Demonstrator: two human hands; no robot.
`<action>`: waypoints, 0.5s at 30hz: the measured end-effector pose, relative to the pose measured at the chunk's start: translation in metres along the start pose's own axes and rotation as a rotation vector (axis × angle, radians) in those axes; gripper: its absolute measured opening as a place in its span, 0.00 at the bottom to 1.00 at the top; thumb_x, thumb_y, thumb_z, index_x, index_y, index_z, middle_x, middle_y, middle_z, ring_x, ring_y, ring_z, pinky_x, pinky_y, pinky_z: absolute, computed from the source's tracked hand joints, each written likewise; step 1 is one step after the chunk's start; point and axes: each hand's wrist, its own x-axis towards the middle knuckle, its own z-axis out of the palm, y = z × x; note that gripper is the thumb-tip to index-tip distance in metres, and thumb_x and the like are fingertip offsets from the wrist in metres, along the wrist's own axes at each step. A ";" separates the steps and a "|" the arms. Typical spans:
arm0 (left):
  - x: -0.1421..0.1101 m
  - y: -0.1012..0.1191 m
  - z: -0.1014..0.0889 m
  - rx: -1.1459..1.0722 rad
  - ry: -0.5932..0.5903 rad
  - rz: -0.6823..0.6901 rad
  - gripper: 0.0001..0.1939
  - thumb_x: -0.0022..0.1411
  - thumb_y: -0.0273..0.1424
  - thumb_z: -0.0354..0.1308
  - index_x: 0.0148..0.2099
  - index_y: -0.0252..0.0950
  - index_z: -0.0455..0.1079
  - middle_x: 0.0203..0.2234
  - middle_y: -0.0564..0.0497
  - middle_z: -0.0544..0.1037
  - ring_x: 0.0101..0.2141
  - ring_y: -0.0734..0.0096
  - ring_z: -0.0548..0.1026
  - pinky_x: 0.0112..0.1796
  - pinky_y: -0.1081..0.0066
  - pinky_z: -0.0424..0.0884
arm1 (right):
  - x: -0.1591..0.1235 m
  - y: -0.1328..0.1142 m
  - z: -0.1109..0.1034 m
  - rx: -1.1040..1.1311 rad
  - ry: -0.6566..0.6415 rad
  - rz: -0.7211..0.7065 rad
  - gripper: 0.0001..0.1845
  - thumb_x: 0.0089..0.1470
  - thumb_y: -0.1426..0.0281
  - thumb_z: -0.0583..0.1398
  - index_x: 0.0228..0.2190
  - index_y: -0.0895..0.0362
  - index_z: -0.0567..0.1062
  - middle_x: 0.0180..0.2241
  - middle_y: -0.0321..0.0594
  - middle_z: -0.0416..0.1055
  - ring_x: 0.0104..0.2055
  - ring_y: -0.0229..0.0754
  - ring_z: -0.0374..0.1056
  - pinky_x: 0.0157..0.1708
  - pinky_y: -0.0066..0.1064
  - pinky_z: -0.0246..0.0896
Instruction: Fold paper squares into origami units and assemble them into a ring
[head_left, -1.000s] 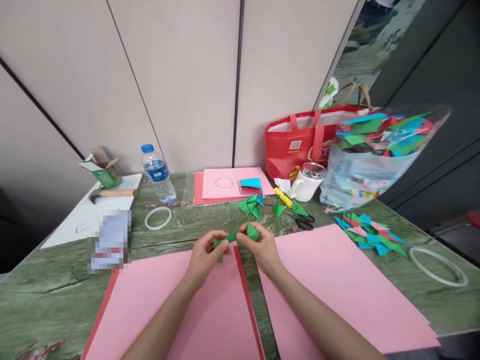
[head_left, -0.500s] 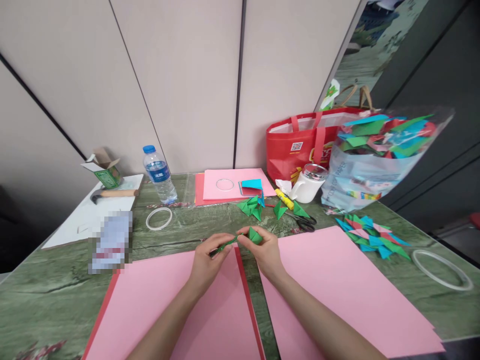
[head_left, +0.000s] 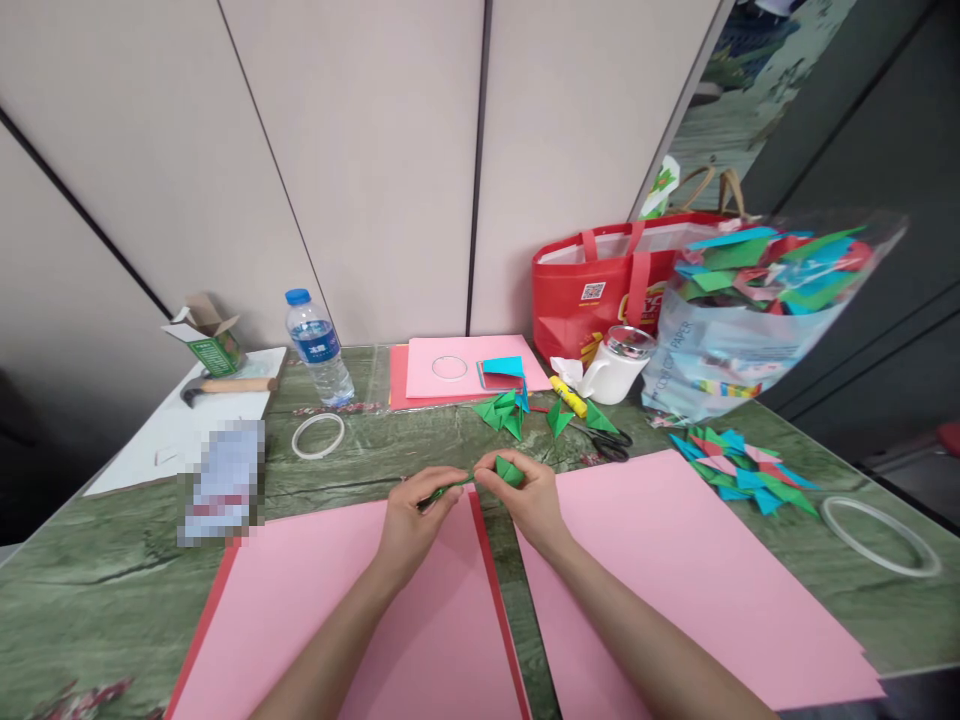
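My left hand (head_left: 415,522) pinches a flat green folded paper piece (head_left: 448,490) above the near table edge. My right hand (head_left: 529,498) is closed on another green folded paper triangle (head_left: 510,470), and the two pieces meet tip to tip between the hands. Both hands hover over the gap between two large pink paper sheets (head_left: 360,620) (head_left: 690,570). A small cluster of green folded triangles (head_left: 504,411) lies on the table just beyond the hands.
Scissors (head_left: 611,446), a yellow marker (head_left: 570,397) and a white mug (head_left: 619,366) lie behind. A red bag (head_left: 592,290) and a clear bag of coloured paper (head_left: 742,300) stand back right. A water bottle (head_left: 319,348), tape rings (head_left: 317,436) (head_left: 879,521) and loose triangles (head_left: 742,470) surround.
The left hand's green piece has turned from an open, raised shape to a flat one, and both hands have drawn slightly closer together with the pieces joined.
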 end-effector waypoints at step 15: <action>0.002 0.009 -0.007 -0.136 -0.225 -0.281 0.12 0.51 0.35 0.57 0.35 0.32 0.73 0.24 0.49 0.77 0.24 0.70 0.73 0.21 0.76 0.64 | 0.006 0.008 -0.008 -0.047 -0.096 0.004 0.08 0.44 0.65 0.61 0.20 0.57 0.73 0.19 0.33 0.69 0.23 0.36 0.63 0.24 0.25 0.57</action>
